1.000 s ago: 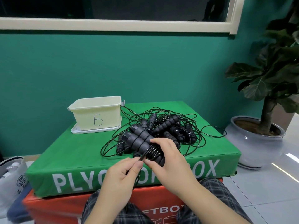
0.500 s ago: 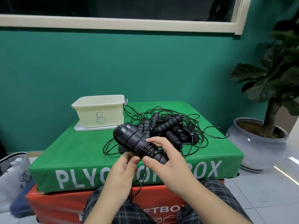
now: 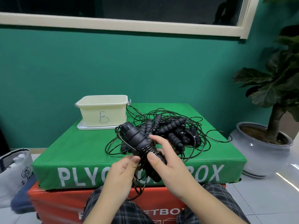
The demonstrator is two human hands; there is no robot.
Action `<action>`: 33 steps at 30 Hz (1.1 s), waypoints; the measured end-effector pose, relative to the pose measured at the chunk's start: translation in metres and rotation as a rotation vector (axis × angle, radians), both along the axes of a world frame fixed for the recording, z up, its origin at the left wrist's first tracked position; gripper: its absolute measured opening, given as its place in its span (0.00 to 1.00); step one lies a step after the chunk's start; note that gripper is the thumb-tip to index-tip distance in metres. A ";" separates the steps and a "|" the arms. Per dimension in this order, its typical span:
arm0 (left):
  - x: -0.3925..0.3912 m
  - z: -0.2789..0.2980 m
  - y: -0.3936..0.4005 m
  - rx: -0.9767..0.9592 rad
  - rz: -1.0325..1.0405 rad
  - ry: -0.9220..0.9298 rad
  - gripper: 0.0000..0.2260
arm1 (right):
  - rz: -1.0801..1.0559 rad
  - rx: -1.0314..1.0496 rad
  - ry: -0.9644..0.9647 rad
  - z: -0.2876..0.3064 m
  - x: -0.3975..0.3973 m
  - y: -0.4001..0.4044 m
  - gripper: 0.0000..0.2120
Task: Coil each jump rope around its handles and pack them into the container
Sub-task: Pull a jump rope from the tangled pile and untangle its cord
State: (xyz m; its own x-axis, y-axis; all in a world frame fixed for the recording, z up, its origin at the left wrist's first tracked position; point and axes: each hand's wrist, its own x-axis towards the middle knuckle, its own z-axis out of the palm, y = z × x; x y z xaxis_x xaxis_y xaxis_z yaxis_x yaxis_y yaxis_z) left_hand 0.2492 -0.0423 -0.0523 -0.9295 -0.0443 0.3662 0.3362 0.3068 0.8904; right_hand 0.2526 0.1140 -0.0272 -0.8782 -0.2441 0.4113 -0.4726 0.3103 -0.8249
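Here, off to the far left of the left hand (image 3: 120,172), a pale bag (image 3: 15,167) is sitting on the floor. Up and beyond that hand, the cream container (image 3: 103,110) marked "B" is resting on its white lid (image 3: 97,127) on the green plyo box (image 3: 76,147) (it is serving as the counter). The left hand is pinching the thin black cord (image 3: 137,185) between thumb and fingers, just beside the handles (image 3: 139,143). The right hand (image 3: 168,160), touching them, is gripping the paired black handles, thumb lying across the wound coils; the handles are tilting up and away to the left. Beyond the right hand, the loose pile of jump ropes (image 3: 174,131) is lying tangled on the box. Far right, a potted plant (image 3: 268,120) is standing on the tiled floor.
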 end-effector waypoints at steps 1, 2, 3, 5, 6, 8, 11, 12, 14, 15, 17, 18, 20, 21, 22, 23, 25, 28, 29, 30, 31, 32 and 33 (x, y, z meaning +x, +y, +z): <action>-0.001 0.000 -0.001 -0.029 0.013 0.008 0.46 | -0.030 0.041 0.077 0.000 0.000 -0.001 0.17; 0.000 0.000 0.000 -0.065 0.023 0.013 0.44 | -0.057 0.091 0.155 0.000 0.000 -0.002 0.16; 0.001 0.002 0.000 -0.095 0.029 0.017 0.40 | -0.079 0.127 0.209 0.001 -0.001 -0.003 0.15; 0.005 0.005 0.003 -0.129 0.055 0.033 0.33 | -0.098 0.133 0.238 0.001 -0.003 -0.002 0.13; 0.007 0.008 0.004 -0.145 0.073 0.051 0.29 | -0.103 0.120 0.234 0.002 -0.004 -0.001 0.14; 0.012 0.013 0.008 -0.162 0.082 0.088 0.20 | -0.121 0.122 0.219 0.004 -0.007 0.003 0.18; 0.014 0.012 0.011 -0.162 0.077 0.110 0.17 | -0.151 0.263 0.209 0.011 -0.006 0.008 0.26; 0.014 0.012 0.011 -0.160 0.078 0.107 0.17 | -0.158 0.324 0.211 0.013 -0.005 0.009 0.29; 0.013 0.010 0.010 -0.179 0.082 0.114 0.16 | -0.179 0.462 0.235 0.014 -0.004 0.011 0.37; 0.012 0.009 0.010 -0.199 0.083 0.123 0.15 | -0.188 0.524 0.244 0.014 -0.004 0.011 0.40; 0.011 0.007 0.009 -0.244 0.088 0.151 0.14 | -0.202 0.582 0.241 0.013 -0.004 0.010 0.43; 0.010 0.006 0.009 -0.259 0.090 0.166 0.14 | -0.201 0.589 0.237 0.013 -0.005 0.010 0.43; 0.009 0.005 0.009 -0.272 0.093 0.181 0.13 | -0.184 0.608 0.236 0.015 -0.006 0.012 0.42; 0.009 0.005 0.008 -0.279 0.096 0.182 0.13 | -0.171 0.622 0.231 0.016 -0.006 0.014 0.42; 0.009 0.005 0.007 -0.288 0.098 0.186 0.13 | -0.154 0.636 0.220 0.017 -0.006 0.016 0.41; 0.008 0.004 0.006 -0.295 0.098 0.196 0.13 | -0.135 0.646 0.215 0.018 -0.006 0.018 0.40; 0.008 0.004 0.004 -0.314 0.094 0.234 0.16 | -0.101 0.656 0.216 0.018 -0.005 0.019 0.37; 0.008 0.003 0.003 -0.343 0.104 0.273 0.19 | -0.076 0.686 0.193 0.017 -0.001 0.019 0.31; 0.009 0.004 0.002 -0.339 0.103 0.283 0.19 | -0.069 0.686 0.183 0.017 -0.001 0.019 0.30; 0.009 0.005 0.002 -0.326 0.097 0.296 0.18 | -0.064 0.675 0.179 0.017 -0.001 0.019 0.31; 0.010 0.007 0.002 -0.312 0.083 0.308 0.17 | -0.065 0.660 0.188 0.017 -0.002 0.019 0.31; 0.010 0.009 0.004 -0.295 0.066 0.319 0.16 | -0.072 0.657 0.213 0.016 -0.003 0.019 0.33; 0.012 0.011 0.006 -0.280 0.041 0.330 0.16 | -0.083 0.673 0.248 0.014 -0.003 0.018 0.35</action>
